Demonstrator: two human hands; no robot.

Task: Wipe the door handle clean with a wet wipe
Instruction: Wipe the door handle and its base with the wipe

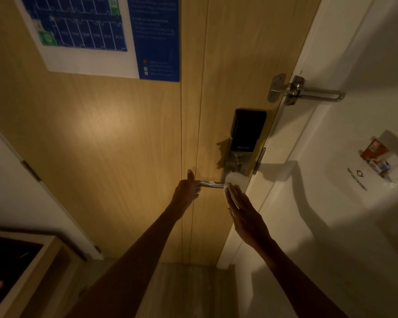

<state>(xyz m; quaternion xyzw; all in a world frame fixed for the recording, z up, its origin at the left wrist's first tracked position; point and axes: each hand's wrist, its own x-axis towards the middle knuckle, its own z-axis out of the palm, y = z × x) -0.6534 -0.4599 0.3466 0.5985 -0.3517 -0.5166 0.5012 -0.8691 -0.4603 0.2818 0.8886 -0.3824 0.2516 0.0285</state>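
At wooden door [124,145], left hand [186,188] gripping door handle [213,185], right hand [244,212] flat, pressing wet wipe [236,179], lock lettering unreadable

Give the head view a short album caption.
Left hand steadies the silver lever door handle; right hand presses a white wet wipe.

Door handle [213,185] ends under both hands and white wipe [236,180]; poster [97,33] text blurred.

We are inside a hotel room, facing its wooden entry door [101,134]. A floor-plan notice [97,33] showing numbered rooms is posted on it. Below sit a black electronic lock [247,131] and a metal swing-bar guard [303,91]. A key-card holder [377,157] hangs on the white wall [354,53] beside.
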